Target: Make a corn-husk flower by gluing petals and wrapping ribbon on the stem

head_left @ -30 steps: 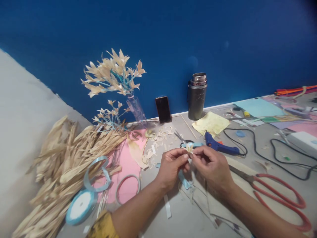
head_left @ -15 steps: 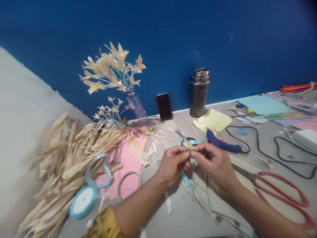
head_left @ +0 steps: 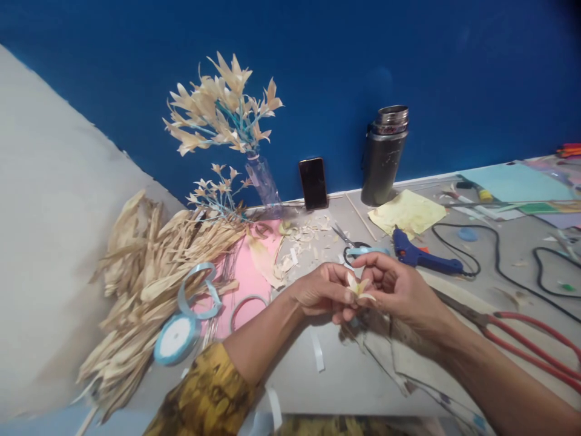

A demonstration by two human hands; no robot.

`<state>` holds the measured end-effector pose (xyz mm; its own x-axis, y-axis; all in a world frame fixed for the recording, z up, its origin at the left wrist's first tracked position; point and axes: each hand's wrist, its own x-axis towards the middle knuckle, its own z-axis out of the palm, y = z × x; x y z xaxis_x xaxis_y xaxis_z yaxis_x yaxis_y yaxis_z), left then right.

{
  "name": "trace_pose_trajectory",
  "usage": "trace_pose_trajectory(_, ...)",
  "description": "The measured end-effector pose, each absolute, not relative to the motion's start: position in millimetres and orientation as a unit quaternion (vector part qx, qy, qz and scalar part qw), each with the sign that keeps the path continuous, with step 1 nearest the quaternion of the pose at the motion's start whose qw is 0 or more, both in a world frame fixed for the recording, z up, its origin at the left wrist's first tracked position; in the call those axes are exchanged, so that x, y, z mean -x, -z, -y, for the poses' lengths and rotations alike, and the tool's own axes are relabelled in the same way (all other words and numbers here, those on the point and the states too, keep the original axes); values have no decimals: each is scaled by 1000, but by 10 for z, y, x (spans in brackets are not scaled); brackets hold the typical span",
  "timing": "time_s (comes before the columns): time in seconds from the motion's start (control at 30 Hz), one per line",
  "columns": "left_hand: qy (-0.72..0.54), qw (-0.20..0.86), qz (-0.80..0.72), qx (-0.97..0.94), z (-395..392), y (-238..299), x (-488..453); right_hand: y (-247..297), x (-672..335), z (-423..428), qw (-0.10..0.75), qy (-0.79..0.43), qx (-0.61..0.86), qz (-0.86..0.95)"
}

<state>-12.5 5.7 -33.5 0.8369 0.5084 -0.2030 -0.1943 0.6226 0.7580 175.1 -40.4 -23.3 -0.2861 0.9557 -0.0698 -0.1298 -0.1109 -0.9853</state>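
Note:
Between my two hands is a small pale corn husk flower [head_left: 359,287], its pointed petals spread toward me. My left hand [head_left: 321,292] pinches it with thumb and fingertips from the left. From the other side my right hand [head_left: 394,289] grips its base and petals, the index finger curved above it. The stem end is hidden by the fingers. Just beyond the hands lie small scissors [head_left: 347,238] with blue ribbon over the handles. A blue glue gun [head_left: 422,254] is near the right fingertips, and large red-handled scissors [head_left: 526,333] lie beside the right forearm.
Dried corn husks [head_left: 149,272] are heaped on the left, near a blue ribbon spool [head_left: 177,339] and pink paper [head_left: 236,278]. A plastic bottle [head_left: 264,184] holds finished husk flowers [head_left: 222,103]. A phone [head_left: 313,183] and steel flask [head_left: 385,157] stand by the wall. A black cord [head_left: 497,260] crosses the right.
The flower has turned and its petals now show more openly. My hands sit slightly lower, the right index finger lifted. The view has shifted left and down.

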Motion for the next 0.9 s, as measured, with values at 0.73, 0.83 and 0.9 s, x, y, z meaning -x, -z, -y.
trace_pose_trajectory(0.73,-247,857,-270,-362,107,96,9,235,-1840,309,383,-659,407,503)
trace_pose_trajectory(0.83,-253,861,-275,-345,118,70,-3,240,-1834,307,396,-646,404,512)
trace_pose_trajectory(0.9,-263,859,-282,-338,127,55,-8,241,-1827,314,411,-630,403,522)
